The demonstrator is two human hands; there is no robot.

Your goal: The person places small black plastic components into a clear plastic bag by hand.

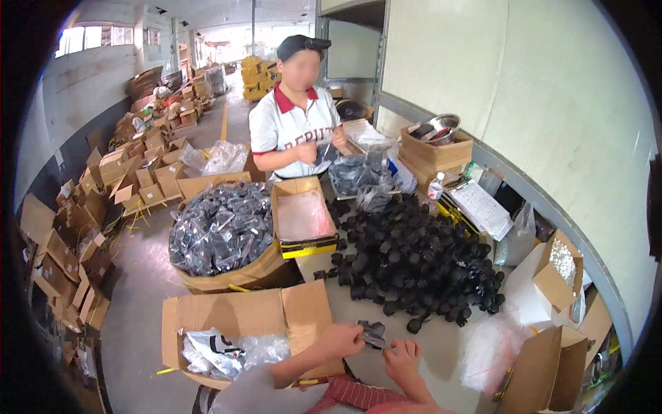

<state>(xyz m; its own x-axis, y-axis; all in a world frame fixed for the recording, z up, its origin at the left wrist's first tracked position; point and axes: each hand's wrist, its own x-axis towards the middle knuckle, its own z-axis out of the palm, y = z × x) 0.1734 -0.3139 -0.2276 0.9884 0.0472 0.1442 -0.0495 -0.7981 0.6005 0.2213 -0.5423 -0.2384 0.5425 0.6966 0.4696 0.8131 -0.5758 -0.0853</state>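
My left hand [343,340] pinches a small clear plastic bag [373,334] with something dark in it, at the near edge of the table. Close by its right end is my right hand [402,360], fingers curled together; whether they grip the bag's edge or something small, I cannot make out. Just beyond both hands lies a large heap of black plastic parts [414,255], round-ended and loose. A big carton [227,279] to the left is filled with bagged dark parts [221,228].
Across the table a person [295,117] handles a bagged part. An open box of clear bags [303,210] stands between us. An open carton [238,314] with plastic wrapping is at my left. Plastic bags [486,352], a bottle [436,186] and papers [483,209] lie rightward.
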